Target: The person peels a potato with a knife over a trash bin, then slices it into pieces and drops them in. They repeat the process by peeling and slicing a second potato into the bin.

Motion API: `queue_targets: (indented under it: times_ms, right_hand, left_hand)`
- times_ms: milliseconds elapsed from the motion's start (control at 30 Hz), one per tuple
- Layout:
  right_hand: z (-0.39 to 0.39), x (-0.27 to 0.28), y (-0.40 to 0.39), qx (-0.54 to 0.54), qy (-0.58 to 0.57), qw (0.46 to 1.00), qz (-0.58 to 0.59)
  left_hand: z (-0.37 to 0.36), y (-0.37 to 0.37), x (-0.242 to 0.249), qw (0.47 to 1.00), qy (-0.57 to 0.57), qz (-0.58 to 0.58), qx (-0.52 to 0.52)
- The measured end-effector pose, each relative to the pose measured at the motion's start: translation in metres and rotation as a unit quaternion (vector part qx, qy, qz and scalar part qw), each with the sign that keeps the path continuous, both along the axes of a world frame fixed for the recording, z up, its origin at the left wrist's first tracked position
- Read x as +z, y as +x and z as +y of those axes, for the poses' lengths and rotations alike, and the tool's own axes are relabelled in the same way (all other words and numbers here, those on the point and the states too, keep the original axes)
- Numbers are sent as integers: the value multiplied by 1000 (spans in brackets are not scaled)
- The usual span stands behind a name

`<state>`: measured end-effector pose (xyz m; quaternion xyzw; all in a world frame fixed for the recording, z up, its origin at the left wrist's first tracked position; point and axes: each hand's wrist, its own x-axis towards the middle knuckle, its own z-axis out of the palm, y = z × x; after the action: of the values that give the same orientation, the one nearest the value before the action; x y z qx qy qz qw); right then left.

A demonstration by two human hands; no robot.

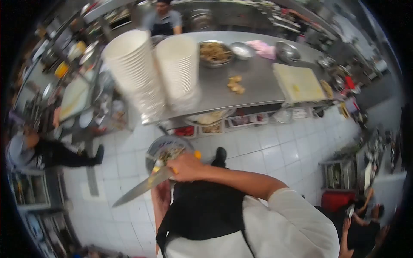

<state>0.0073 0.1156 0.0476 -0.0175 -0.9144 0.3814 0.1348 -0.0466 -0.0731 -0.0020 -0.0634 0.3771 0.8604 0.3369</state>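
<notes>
My right hand (187, 167) is closed round the handle of a large knife (140, 188), whose blade points down and to the left. Under the blade is my left hand (161, 192), its fingers mostly hidden; it seems to grip a small pale piece too blurred to name. Just beyond both hands, a round bucket (151, 150) on the floor holds pale and dark scraps.
A steel table (258, 81) ahead bears two stacks of white tubs (131, 56) (178, 64), ginger-like pieces (235, 84), bowls and a cutting board (299, 81). Crates sit beneath. One person (32, 148) is at left, one (162, 19) behind the table, others (365, 228) lower right.
</notes>
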Motion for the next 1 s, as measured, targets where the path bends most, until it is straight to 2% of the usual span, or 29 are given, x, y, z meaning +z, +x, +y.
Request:
queue_targets:
  times_ms: [67,167,400,633,867,1000]
  right_hand:
    - [2,0,1,0,18,1000,-16]
    - [2,6,3,8,27,1000,6]
    - [-1,12,5,3,72,997,-21]
    - [-4,8,3,22,63,997,-25]
    - [-7,12,1,17,72,996,-50]
    - [-4,-1,0,17,85,993,-75]
  left_hand:
    - [5,-3,4,999,28,-15,-24]
    - [10,-1,18,1000,9,-6,-3]
    - [8,4,19,1000,7,-20,-17]
    - [7,7,17,999,1,-29,15]
    - [1,8,-1,996,37,-77,31]
    - [0,5,11,989,55,-125,50]
